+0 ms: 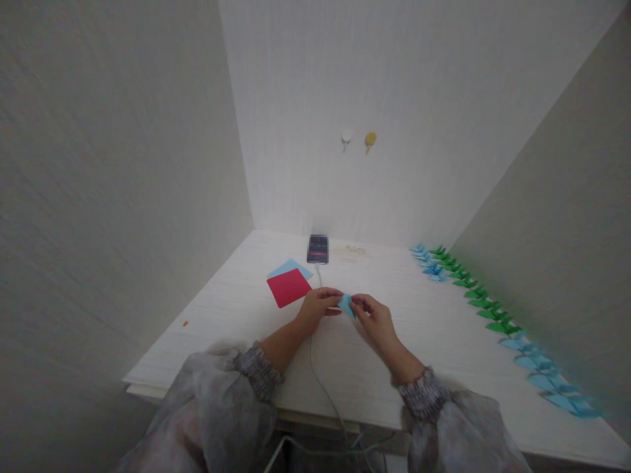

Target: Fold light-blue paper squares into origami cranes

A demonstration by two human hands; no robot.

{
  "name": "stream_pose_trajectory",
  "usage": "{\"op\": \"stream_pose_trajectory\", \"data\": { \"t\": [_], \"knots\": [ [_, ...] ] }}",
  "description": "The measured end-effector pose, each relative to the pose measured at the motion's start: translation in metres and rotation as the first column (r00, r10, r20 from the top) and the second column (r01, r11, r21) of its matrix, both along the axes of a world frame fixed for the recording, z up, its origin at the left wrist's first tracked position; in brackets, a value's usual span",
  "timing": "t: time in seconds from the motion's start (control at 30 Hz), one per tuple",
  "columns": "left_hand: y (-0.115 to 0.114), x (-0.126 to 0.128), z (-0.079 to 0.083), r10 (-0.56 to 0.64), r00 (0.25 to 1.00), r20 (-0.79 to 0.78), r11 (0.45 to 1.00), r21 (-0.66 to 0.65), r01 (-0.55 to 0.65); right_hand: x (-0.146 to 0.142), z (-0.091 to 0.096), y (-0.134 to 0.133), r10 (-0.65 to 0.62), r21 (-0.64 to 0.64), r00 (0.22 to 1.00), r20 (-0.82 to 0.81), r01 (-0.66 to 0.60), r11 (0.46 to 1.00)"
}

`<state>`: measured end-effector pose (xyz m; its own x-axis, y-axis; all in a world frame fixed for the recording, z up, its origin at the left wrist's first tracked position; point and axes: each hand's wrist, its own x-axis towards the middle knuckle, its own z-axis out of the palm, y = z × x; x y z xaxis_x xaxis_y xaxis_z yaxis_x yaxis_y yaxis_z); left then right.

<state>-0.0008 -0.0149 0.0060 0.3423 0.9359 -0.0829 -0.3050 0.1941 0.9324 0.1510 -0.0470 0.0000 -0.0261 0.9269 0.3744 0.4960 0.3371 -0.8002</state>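
A small piece of folded light-blue paper is held between my two hands, just above the white table. My left hand pinches its left side between thumb and fingers. On the other side, my right hand grips the paper's right edge with thumb and fingertips. The fingers cover part of the folds. Left of my hands lies a red paper square, overlapping a light-blue sheet beneath it.
A phone lies near the back wall, its white cable running under my left hand to the front edge. Green folded-paper cranes and blue ones line the right side. Two hooks hang on the wall. An orange scrap lies left.
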Motion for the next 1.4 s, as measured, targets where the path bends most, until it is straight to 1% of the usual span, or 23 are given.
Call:
{"op": "stream_pose_trajectory", "data": {
  "t": [0.17, 0.27, 0.33, 0.43, 0.57, 0.63, 0.7, 0.77, 0.83, 0.93, 1.1, 1.17, 1.23, 1.33, 1.4],
  "knots": [
    [0.001, 0.002, 0.001, 0.023, 0.998, 0.050, 0.998, -0.064, -0.020, -0.003, 0.001, 0.000, -0.009, 0.023, 0.996, -0.086, 0.011, 1.000],
    [0.002, 0.003, 0.001, 0.023, 0.997, 0.071, 0.996, -0.086, -0.017, -0.004, 0.002, -0.001, 0.032, 0.042, 0.993, -0.109, -0.028, 0.999],
    [0.002, 0.003, 0.002, 0.020, 0.997, 0.071, 0.996, -0.091, -0.014, -0.005, 0.003, -0.002, 0.053, 0.047, 0.994, -0.090, -0.049, 0.998],
    [0.002, 0.003, 0.003, 0.029, 0.998, 0.058, 0.996, -0.084, -0.024, -0.005, 0.003, -0.003, 0.041, 0.048, 0.997, -0.071, -0.038, 0.998],
    [0.001, 0.005, 0.002, 0.022, 0.998, 0.060, 0.997, -0.073, -0.018, -0.005, -0.001, 0.000, 0.004, 0.007, 0.992, -0.127, -0.003, 1.000],
    [0.001, 0.006, 0.000, -0.020, 0.998, 0.059, 0.999, -0.032, 0.022, -0.004, -0.003, 0.004, -0.015, -0.029, 0.980, -0.196, 0.009, 1.000],
    [0.001, 0.007, -0.003, -0.067, 0.997, 0.034, 0.997, 0.050, 0.065, -0.004, -0.005, 0.007, -0.018, -0.063, 0.956, -0.294, -0.001, 0.998],
    [0.001, 0.008, -0.005, -0.107, 0.994, -0.013, 0.983, 0.149, 0.108, -0.004, -0.007, 0.010, -0.011, -0.084, 0.917, -0.398, -0.025, 0.996],
    [0.001, 0.009, -0.008, -0.121, 0.990, -0.074, 0.962, 0.237, 0.135, -0.005, -0.007, 0.013, -0.008, -0.091, 0.881, -0.473, -0.040, 0.995],
    [0.000, 0.011, -0.010, -0.096, 0.983, -0.159, 0.937, 0.319, 0.143, -0.007, -0.008, 0.014, -0.013, -0.089, 0.860, -0.510, -0.038, 0.995],
    [-0.001, 0.012, -0.009, -0.063, 0.970, -0.236, 0.919, 0.365, 0.148, -0.008, -0.004, 0.013, -0.033, -0.093, 0.857, -0.514, -0.018, 0.996],
    [-0.001, 0.012, -0.007, -0.028, 0.976, -0.218, 0.912, 0.394, 0.115, -0.010, -0.002, 0.012, -0.041, -0.087, 0.853, -0.521, -0.005, 0.996],
    [-0.001, 0.011, -0.005, 0.045, 0.985, -0.166, 0.916, 0.400, 0.026, -0.012, -0.001, 0.011, -0.034, -0.086, 0.851, -0.525, -0.013, 0.996],
    [0.000, 0.012, -0.003, 0.170, 0.981, -0.096, 0.919, 0.374, -0.123, -0.017, -0.002, 0.010, 0.052, -0.088, 0.842, -0.537, -0.118, 0.989],
    [0.001, 0.012, -0.003, 0.178, 0.981, -0.070, 0.926, 0.349, -0.143, -0.018, -0.004, 0.010, 0.117, -0.077, 0.821, -0.558, -0.192, 0.978]
  ]
}}
